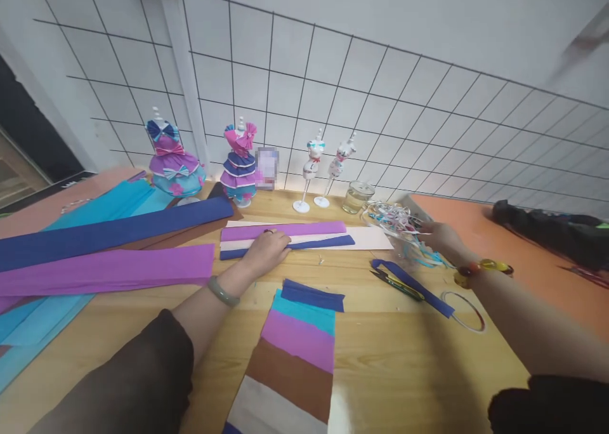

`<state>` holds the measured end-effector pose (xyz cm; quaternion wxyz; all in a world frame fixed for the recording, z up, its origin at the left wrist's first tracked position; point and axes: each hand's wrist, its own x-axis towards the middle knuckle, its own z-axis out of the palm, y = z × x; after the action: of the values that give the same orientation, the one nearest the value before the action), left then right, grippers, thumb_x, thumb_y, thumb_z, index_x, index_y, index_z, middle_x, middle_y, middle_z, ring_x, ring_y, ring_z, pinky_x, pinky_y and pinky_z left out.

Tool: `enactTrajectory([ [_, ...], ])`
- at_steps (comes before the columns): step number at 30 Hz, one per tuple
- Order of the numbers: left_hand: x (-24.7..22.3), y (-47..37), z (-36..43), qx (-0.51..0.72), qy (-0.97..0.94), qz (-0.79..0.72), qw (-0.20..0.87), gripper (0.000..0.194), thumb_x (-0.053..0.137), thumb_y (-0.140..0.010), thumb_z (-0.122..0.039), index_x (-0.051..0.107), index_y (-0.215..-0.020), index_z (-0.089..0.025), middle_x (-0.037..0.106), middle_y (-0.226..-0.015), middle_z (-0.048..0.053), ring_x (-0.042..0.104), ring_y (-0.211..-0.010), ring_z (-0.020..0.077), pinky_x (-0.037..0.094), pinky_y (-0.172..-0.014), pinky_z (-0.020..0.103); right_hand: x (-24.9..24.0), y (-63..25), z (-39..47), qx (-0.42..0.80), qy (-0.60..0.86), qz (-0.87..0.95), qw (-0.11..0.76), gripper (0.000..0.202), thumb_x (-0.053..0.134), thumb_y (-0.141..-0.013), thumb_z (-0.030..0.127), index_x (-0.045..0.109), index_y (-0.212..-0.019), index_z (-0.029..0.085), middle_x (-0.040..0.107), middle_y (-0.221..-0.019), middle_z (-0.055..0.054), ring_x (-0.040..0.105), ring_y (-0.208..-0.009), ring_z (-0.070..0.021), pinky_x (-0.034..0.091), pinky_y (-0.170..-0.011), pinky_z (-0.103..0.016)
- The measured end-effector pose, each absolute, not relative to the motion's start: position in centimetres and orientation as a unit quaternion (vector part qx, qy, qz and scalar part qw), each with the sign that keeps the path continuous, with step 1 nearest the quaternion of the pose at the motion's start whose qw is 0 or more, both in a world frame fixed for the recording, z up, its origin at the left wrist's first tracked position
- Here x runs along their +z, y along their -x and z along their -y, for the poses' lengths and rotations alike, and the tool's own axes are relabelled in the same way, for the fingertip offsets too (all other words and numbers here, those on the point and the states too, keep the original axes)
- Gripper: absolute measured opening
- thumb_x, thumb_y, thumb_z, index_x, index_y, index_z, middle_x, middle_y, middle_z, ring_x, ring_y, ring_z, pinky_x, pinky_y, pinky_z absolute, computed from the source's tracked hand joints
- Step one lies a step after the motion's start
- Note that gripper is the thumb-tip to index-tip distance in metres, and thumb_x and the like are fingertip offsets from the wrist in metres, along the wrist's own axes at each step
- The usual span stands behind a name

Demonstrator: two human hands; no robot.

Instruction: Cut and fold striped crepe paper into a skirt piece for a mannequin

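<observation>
My left hand (269, 251) rests on narrow paper strips, purple (309, 230), white and dark blue (328, 242), lying over a pale sheet (371, 238). Its fingers are bent and pressed together on the strips. Over at the right, my right hand (440, 238) reaches to a heap of thin coloured ribbons (392, 217); its fingertips are blurred and partly lost among them. Between my arms lies a striped crepe piece (297, 358) in blue, turquoise, purple, brown and white. Small scissors (397, 285) lie beside a dark blue strip (428, 294).
Two small dress forms in ruffled paper dresses (176, 161) (239, 167) and two bare white ones (311, 164) (341, 158) stand at the back near a glass cup (358, 197). Long blue and purple crepe sheets (118, 270) cover the left. A white ring (469, 312) lies right.
</observation>
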<state>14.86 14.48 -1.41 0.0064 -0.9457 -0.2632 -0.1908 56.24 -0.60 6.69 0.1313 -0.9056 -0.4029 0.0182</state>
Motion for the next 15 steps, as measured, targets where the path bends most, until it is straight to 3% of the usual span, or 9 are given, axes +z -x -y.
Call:
enactTrajectory([
  [7,-1.4,-14.9,-14.7,-0.191,0.948,0.254,0.013,0.024,0.053,-0.087,-0.034,0.065,-0.097,-0.016,0.064,-0.09,0.009,0.057,-0.092,0.0238,0.043,-0.08,0.034,6.3,-56.9,3.9,0.031,0.902,0.423,0.08,0.032,0.056,-0.089,0.035,0.056,-0.115,0.017,0.058,-0.115,-0.007,0.059,-0.096,-0.02,0.051,-0.081,-0.039],
  [10,-1.4,-15.0,-14.7,-0.198,0.945,0.258,0.01,0.029,0.05,-0.088,-0.038,0.064,-0.099,-0.015,0.064,-0.089,0.01,0.057,-0.091,0.024,0.043,-0.08,0.034,5.9,-56.9,7.6,0.041,0.887,0.454,0.075,0.029,0.045,-0.094,0.037,0.06,-0.109,0.016,0.06,-0.109,-0.005,0.06,-0.094,-0.0189,0.051,-0.08,-0.036],
  [12,-1.4,-15.0,-14.7,-0.21,0.942,0.261,0.008,0.031,0.047,-0.09,-0.039,0.065,-0.099,-0.015,0.065,-0.089,0.011,0.058,-0.091,0.024,0.044,-0.08,0.035,5.3,-56.8,10.4,0.05,0.872,0.481,0.079,0.032,0.04,-0.096,0.038,0.064,-0.099,0.017,0.063,-0.099,-0.003,0.061,-0.089,-0.016,0.05,-0.077,-0.032],
  [15,-1.4,-15.0,-14.8,-0.234,0.939,0.251,0.001,0.031,0.045,-0.091,-0.037,0.066,-0.097,-0.015,0.067,-0.09,0.01,0.059,-0.092,0.0239,0.044,-0.082,0.036,4.0,-56.3,14.3,0.037,0.859,0.499,0.106,0.019,0.062,-0.082,0.034,0.068,-0.071,0.019,0.067,-0.072,-0.003,0.061,-0.065,-0.0142,0.047,-0.062,-0.026],
])
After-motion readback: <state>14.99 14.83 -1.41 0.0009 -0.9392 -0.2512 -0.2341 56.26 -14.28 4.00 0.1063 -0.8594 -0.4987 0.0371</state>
